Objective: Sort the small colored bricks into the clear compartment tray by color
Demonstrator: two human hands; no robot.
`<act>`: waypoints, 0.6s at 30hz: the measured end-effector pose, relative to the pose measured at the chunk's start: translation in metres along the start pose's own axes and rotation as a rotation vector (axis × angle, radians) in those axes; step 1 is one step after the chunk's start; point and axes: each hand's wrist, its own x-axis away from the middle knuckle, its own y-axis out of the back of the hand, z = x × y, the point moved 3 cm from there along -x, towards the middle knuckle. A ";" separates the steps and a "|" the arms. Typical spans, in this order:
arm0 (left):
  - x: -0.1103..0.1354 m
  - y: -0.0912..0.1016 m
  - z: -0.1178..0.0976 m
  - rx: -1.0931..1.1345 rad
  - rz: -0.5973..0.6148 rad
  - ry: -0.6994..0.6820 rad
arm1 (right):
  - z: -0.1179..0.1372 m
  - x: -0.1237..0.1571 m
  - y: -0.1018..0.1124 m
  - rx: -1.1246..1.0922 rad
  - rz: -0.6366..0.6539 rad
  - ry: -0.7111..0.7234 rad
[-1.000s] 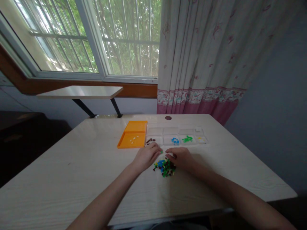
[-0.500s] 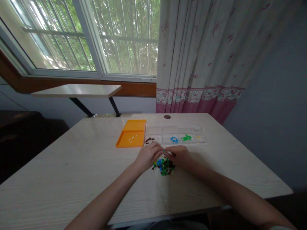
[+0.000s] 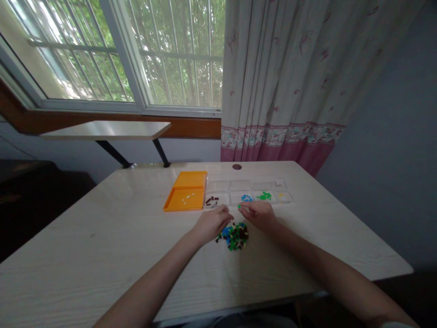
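A small heap of mixed coloured pieces (image 3: 234,235), green, blue, dark and yellow, lies on the pale wooden table (image 3: 102,246). My left hand (image 3: 212,222) rests just left of the heap with its fingers curled together. My right hand (image 3: 259,213) is lifted a little behind the heap, pinching a small green piece (image 3: 239,206) at its fingertips. Beyond both hands sits a clear compartment tray (image 3: 247,192) holding dark, blue, green and yellow pieces in separate cells.
An orange tray (image 3: 186,197) with a few white pieces lies left of the clear tray. A round hole (image 3: 236,166) marks the table's far edge. Behind are a window, a floral curtain and a small folding shelf (image 3: 105,130).
My right hand has left the heap and moved away from me toward the clear tray with a green piece pinched in it. My left hand has stayed by the heap.
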 end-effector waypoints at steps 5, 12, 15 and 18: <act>0.000 0.001 0.001 -0.024 -0.001 0.032 | -0.001 0.000 0.002 -0.004 0.009 -0.006; 0.003 0.004 0.005 -0.012 -0.008 0.058 | -0.011 -0.004 0.008 0.019 -0.037 -0.027; 0.004 0.004 0.008 -0.006 -0.012 0.069 | -0.023 -0.007 0.014 0.061 -0.009 -0.024; 0.006 0.004 0.010 -0.007 -0.014 0.073 | -0.047 -0.008 0.026 0.078 0.080 -0.043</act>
